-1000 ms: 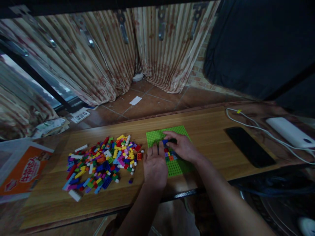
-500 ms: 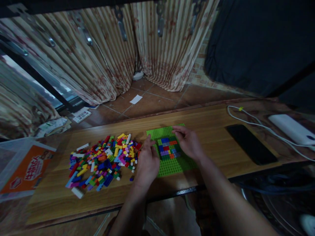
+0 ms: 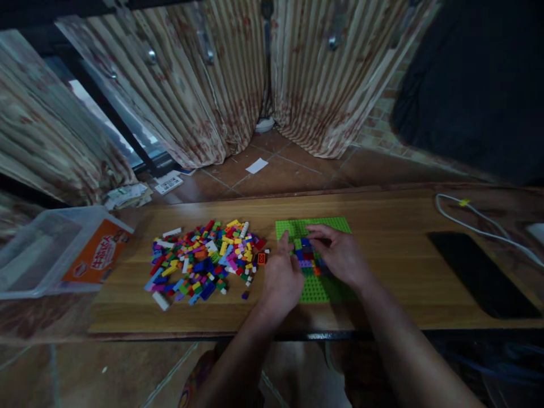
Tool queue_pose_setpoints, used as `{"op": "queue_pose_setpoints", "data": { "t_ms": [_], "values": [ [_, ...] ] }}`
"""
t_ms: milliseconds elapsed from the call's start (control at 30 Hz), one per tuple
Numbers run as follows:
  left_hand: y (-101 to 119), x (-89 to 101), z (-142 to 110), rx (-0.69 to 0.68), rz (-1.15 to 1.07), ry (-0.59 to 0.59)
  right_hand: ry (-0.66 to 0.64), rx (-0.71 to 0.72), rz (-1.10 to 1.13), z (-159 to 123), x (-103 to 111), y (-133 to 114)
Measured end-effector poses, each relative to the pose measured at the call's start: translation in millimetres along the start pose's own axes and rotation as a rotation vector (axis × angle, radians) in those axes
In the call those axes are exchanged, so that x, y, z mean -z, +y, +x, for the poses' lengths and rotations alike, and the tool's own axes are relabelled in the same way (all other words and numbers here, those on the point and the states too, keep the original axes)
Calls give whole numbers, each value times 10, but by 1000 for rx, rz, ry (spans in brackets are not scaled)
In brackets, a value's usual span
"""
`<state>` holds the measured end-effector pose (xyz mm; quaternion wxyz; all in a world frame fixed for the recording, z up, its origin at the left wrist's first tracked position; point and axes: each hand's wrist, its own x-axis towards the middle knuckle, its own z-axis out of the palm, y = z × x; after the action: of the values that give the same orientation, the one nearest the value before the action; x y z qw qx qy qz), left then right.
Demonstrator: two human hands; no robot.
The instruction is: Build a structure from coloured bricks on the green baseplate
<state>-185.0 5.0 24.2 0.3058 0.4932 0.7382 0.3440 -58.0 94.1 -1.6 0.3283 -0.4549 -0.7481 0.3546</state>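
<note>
A green studded baseplate [image 3: 317,292] lies on the wooden table, with a patch of multicoloured toy bricks [image 3: 305,264] built on its middle. At the plate's left edge rests my left hand [image 3: 283,277], index finger stretched forward and the others loosely bent, with nothing visible in it. My right hand [image 3: 338,255] reaches over the built patch from the right. Its thumb and fingers are pinched together just above the bricks; whatever they hold is hidden. Both hands cover parts of the plate and the built bricks.
Left of the plate spreads a pile of loose toy bricks [image 3: 206,263]. A clear plastic box [image 3: 32,255] with an orange label stands at the far left. On the right lie a black phone [image 3: 482,275] and a white cable [image 3: 488,218]. The table's front edge [image 3: 314,335] is near.
The camera view has swung, so the table and everything on it appear farther right. My right hand's fingers have moved nearer the built bricks and my left hand.
</note>
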Motion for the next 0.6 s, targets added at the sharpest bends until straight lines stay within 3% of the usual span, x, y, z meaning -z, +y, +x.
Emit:
{"op": "queue_pose_setpoints", "data": {
  "t_ms": [167, 300, 367, 433, 500, 600],
  "values": [
    [-25, -6, -22, 18, 13, 83, 33, -11, 4, -26, -32, 34],
    [-70, 37, 2, -35, -215, 139, 126, 82, -55, -69, -87, -10],
    [-57, 121, 16, -96, -413, 107, 181, 143, -66, -90, -101, -66],
    [0, 267, -2, -144, -663, 0, 242, 171, -45, -109, -106, -128],
    [92, 450, -79, -179, -901, -190, 266, 157, 12, -129, -117, -187],
    [228, 671, -283, -272, -1003, -453, 245, 113, 64, -170, -186, -265]
  ]
}}
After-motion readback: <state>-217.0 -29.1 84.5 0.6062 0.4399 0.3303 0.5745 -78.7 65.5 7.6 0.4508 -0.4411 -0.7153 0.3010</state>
